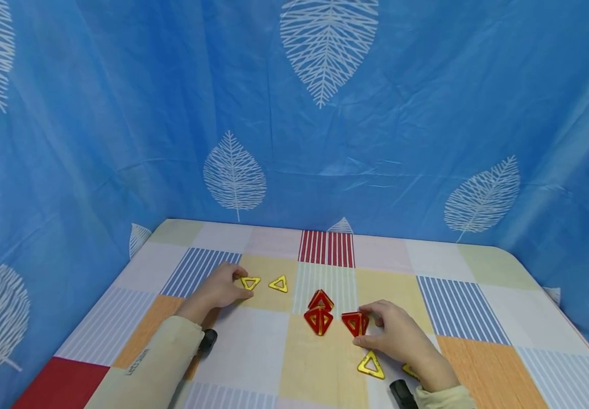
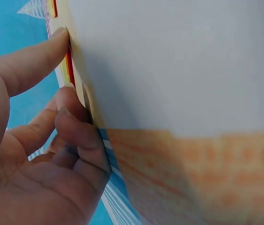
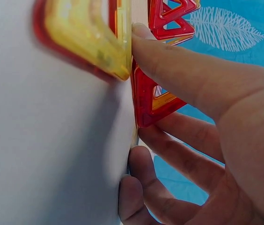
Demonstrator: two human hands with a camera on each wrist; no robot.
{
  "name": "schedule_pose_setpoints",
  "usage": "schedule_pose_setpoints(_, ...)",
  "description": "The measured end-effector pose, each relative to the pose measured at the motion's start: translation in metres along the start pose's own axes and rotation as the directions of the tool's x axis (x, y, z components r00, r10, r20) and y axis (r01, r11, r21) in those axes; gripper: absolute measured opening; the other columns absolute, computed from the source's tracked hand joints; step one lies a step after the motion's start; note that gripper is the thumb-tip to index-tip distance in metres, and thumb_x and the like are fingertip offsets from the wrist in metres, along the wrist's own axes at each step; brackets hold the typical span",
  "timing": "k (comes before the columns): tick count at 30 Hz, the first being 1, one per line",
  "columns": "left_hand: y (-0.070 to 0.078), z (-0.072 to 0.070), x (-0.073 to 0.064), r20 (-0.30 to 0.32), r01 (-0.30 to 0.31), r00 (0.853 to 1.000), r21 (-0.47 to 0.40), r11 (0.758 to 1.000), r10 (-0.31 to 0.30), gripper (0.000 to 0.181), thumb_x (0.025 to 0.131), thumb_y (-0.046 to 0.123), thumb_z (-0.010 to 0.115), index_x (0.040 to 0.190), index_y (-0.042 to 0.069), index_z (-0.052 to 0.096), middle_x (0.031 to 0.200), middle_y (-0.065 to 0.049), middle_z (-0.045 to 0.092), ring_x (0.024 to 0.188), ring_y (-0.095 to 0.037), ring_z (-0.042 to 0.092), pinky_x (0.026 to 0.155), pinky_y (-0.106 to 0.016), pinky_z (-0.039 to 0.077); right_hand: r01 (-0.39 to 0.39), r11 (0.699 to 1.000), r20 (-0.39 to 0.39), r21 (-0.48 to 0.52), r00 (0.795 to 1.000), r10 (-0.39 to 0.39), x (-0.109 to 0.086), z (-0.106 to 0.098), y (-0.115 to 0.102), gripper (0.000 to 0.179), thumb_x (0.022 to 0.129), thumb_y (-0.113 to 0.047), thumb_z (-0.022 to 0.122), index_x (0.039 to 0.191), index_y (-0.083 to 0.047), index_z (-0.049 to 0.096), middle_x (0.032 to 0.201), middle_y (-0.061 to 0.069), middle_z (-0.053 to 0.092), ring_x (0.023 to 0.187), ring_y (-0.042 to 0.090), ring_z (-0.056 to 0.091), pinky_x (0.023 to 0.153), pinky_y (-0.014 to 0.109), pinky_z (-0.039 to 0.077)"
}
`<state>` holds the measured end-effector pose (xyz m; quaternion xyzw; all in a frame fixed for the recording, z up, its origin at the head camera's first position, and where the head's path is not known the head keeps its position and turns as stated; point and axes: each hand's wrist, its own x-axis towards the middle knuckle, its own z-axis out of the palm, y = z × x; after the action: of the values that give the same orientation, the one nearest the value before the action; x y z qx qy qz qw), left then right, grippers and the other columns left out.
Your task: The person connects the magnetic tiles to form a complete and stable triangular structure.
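My left hand [image 1: 221, 288] pinches a yellow triangular magnetic tile [image 1: 251, 283] that lies flat on the table; in the left wrist view, thumb and finger sit at either side of its thin edge. Just right of it lies a second yellow tile [image 1: 278, 284]. On the other side, thumb and fingers of my right hand [image 1: 402, 334] grip a small red pyramid of triangular tiles [image 1: 355, 323], which stands on the cloth. The right wrist view shows its red face [image 3: 146, 101] between thumb and fingers. Two more red pyramids, one behind [image 1: 321, 299] and one in front [image 1: 318, 321], stand close together at the middle.
Near my right wrist lie a yellow triangular tile [image 1: 371, 364] and another partly hidden one [image 1: 410, 371]. A patchwork-patterned cloth [image 1: 253, 346] covers the table. Blue curtain [image 1: 376, 142] with white leaf prints hangs behind the table and along its sides.
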<state>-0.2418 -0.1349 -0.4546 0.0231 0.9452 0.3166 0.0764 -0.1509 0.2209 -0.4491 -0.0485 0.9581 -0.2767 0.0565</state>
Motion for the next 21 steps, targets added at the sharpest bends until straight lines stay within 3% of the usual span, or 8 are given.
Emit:
schedule_pose_setpoints(8,0.003,0.0,-0.004,0.008,0.012,1.0,-0.031,0.999,-0.011,0.045,0.081,0.02,0.086,0.119,0.003,0.067,0.115,-0.011,0.062,0.105,-0.028,0.057,0.095,-0.048,0.047,0.02,1.0,-0.001,0.006,1.0,-0.02,-0.001,-0.001,0.0,0.059,0.07,-0.033,0.094,0.12,-0.011,0.072,0.107,-0.002,0.063,0.084,0.015,0.051,0.076,0.038,0.048)
schedule_pose_setpoints(11,0.007,0.001,-0.009,0.029,-0.007,1.0,-0.064,0.998,0.009,0.043,0.078,0.021,0.088,0.114,0.008,0.069,0.109,-0.007,0.064,0.098,-0.025,0.057,0.088,-0.045,0.05,0.032,0.999,-0.001,0.003,0.999,-0.032,-0.001,-0.001,0.0,0.059,0.07,-0.034,0.093,0.12,-0.011,0.072,0.103,-0.004,0.062,0.082,0.016,0.049,0.073,0.037,0.045)
schedule_pose_setpoints(15,0.016,0.005,-0.015,0.096,-0.074,0.992,-0.132,0.988,0.087,0.04,0.074,0.021,0.091,0.108,0.013,0.071,0.105,-0.002,0.063,0.089,-0.022,0.056,0.073,-0.037,0.051,0.031,1.0,-0.007,-0.003,0.999,-0.031,-0.001,0.0,0.0,0.057,0.071,-0.033,0.093,0.119,-0.01,0.072,0.095,-0.004,0.058,0.08,0.016,0.047,0.07,0.036,0.042)
schedule_pose_setpoints(17,0.021,0.007,-0.02,0.14,-0.144,0.976,-0.173,0.974,0.169,0.039,0.073,0.02,0.092,0.106,0.014,0.072,0.104,-0.001,0.063,0.082,-0.02,0.055,0.065,-0.034,0.049,0.03,1.0,-0.012,-0.008,0.999,-0.03,0.0,0.0,0.0,0.056,0.072,-0.032,0.092,0.119,-0.01,0.072,0.094,-0.005,0.057,0.08,0.016,0.047,0.07,0.037,0.041)
schedule_pose_setpoints(18,0.023,0.008,-0.022,0.17,-0.185,0.96,-0.204,0.961,0.221,0.038,0.073,0.019,0.092,0.105,0.013,0.072,0.103,-0.001,0.063,0.078,-0.019,0.054,0.061,-0.032,0.048,0.026,1.0,-0.013,-0.007,1.0,-0.026,0.0,0.0,0.0,0.056,0.072,-0.032,0.092,0.12,-0.01,0.072,0.094,-0.005,0.057,0.08,0.016,0.047,0.071,0.036,0.041)
schedule_pose_setpoints(21,0.03,0.01,-0.029,0.254,-0.314,0.887,-0.276,0.908,0.385,0.036,0.074,0.018,0.091,0.105,0.012,0.072,0.1,0.0,0.063,0.068,-0.015,0.052,0.054,-0.029,0.044,0.018,1.0,-0.019,-0.007,1.0,-0.018,0.0,0.001,0.001,0.056,0.073,-0.031,0.092,0.121,-0.01,0.072,0.095,-0.005,0.059,0.081,0.015,0.048,0.071,0.036,0.043)
